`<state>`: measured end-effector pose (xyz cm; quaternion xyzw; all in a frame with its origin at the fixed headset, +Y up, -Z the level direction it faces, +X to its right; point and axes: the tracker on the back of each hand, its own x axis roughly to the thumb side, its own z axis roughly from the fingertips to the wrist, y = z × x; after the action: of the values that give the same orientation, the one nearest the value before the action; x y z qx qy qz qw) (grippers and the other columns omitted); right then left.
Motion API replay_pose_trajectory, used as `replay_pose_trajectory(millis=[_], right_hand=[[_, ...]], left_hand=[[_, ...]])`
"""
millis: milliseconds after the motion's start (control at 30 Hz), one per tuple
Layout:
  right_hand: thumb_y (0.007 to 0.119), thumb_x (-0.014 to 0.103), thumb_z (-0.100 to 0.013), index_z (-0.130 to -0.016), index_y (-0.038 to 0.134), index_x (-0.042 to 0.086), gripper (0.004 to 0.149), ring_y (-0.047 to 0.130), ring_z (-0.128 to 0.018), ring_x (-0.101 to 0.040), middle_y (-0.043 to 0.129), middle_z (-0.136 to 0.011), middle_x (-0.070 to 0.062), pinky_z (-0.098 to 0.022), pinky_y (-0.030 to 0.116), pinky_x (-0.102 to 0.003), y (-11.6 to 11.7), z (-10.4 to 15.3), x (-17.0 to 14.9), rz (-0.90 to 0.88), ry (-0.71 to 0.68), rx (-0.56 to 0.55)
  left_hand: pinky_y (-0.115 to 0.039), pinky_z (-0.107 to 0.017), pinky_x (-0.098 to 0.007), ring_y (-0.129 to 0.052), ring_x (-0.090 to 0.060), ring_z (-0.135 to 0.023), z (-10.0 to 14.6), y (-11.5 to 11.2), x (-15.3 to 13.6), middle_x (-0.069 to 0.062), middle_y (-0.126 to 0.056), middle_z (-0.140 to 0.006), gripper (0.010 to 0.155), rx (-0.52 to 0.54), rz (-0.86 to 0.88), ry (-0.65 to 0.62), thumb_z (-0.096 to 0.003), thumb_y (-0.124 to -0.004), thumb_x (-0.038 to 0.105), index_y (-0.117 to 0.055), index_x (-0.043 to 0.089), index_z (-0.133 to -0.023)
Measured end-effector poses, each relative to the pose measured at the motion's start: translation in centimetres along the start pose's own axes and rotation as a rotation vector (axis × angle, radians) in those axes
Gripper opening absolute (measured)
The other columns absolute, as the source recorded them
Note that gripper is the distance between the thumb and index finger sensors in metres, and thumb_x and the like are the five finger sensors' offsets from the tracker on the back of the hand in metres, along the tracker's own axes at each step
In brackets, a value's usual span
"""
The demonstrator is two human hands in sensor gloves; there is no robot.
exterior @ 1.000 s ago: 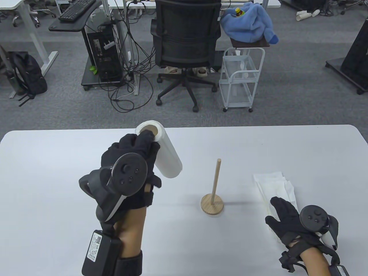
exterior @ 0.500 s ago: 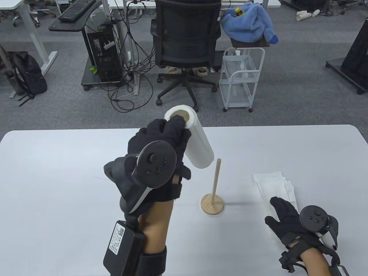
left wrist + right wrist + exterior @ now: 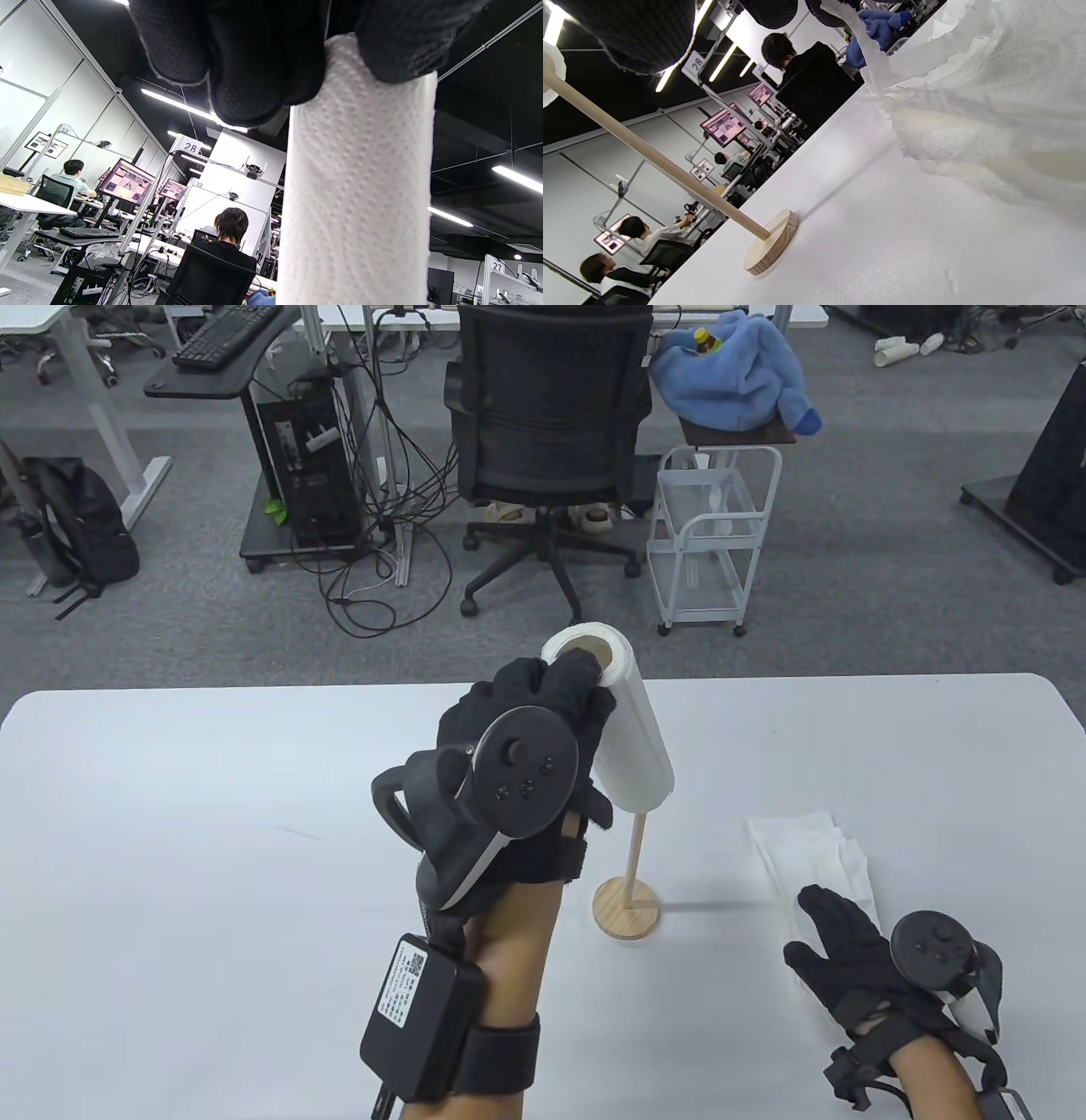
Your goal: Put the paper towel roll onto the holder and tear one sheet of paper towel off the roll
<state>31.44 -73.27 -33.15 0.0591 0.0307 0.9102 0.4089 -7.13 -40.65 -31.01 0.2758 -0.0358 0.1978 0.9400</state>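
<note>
The white, dimpled paper towel roll with a brown cardboard core [image 3: 624,729] is hanging tilted in the air, its lower end just over the tip of the pale wooden dowel holder on a round base [image 3: 628,899]. The left hand [image 3: 526,755] is gripping its upper end, fingers curled around it. The right hand [image 3: 848,950] is resting flat, fingers straight, on loose white paper sheets [image 3: 814,848] lying on the white table [image 3: 170,831].

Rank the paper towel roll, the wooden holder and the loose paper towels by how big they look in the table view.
1. Paper towel roll, raised nearer the camera, so perhaps flattered.
2. Loose paper towels, partly hidden under the right hand.
3. Wooden holder, thin, top hidden.
</note>
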Motion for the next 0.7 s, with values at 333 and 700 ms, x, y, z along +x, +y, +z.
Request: replay_pose_trajectory(millis=[333,700], right_hand=[[0.074,0.054,-0.046,-0.107,0.038,0.025,0.076,0.029,-0.105,-0.047,0.034,-0.113,-0.018,-0.073,0.033,-0.064,-0.1,0.0,0.0,-0.013,-0.003,0.001],[0.074,0.054,-0.047,-0.107,0.039,0.024,0.076,0.029,-0.105,-0.047,0.034,-0.113,-0.018,-0.073,0.033,-0.064,-0.3,0.0,0.1,-0.018,-0.007,-0.001]], left_hand=[[-0.076,-0.064,-0.048,-0.098,-0.025,-0.066,0.2,-2.7,-0.4,0.001,-0.085,-0.084,0.041,-0.051,-0.008,0.006,-0.0456,-0.077,0.050,-0.081,0.042,-0.086],[-0.077,-0.064,-0.048,-0.098,-0.024,-0.067,0.8,-5.9,-1.3,0.003,-0.085,-0.086,0.041,-0.097,-0.031,0.002,-0.0455,-0.077,0.050,-0.080,0.043,-0.086]])
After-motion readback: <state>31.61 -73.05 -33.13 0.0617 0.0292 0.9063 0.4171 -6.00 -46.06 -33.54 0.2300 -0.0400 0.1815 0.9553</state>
